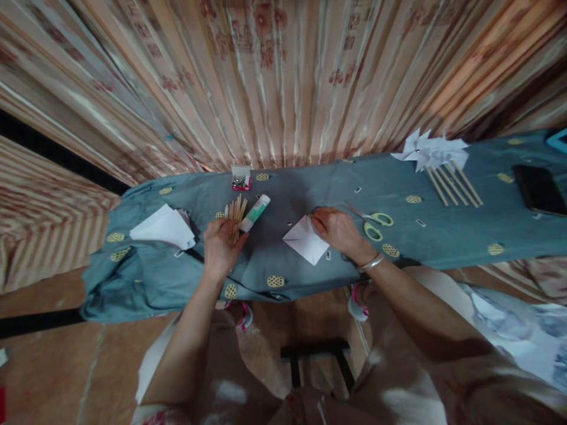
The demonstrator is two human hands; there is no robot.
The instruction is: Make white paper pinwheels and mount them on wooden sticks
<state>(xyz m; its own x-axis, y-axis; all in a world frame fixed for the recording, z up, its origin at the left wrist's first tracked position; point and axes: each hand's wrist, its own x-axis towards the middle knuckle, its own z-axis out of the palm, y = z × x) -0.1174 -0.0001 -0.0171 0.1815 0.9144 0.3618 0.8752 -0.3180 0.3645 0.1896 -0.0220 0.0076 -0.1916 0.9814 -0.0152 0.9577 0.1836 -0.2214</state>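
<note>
My left hand [222,245] is closed around the lower part of a bundle of thin wooden sticks [238,208]. Just past its thumb, a white and green glue tube [256,213] lies slanted against the sticks. My right hand [339,231], with a bangle on the wrist, has its fingers bent together at the upper right edge of a square white paper [305,241]. Slits run inward from the paper's corners. To the right of that hand lie scissors [372,224] with light green handles, their blades slightly apart.
A stack of white paper [163,227] lies at the left. Behind the sticks is an open small box [241,179] of metal pins. Several paper pinwheels on sticks [436,154] and a black phone [539,189] lie right on the cloth-covered table [310,183]. A curtain [283,88] hangs behind.
</note>
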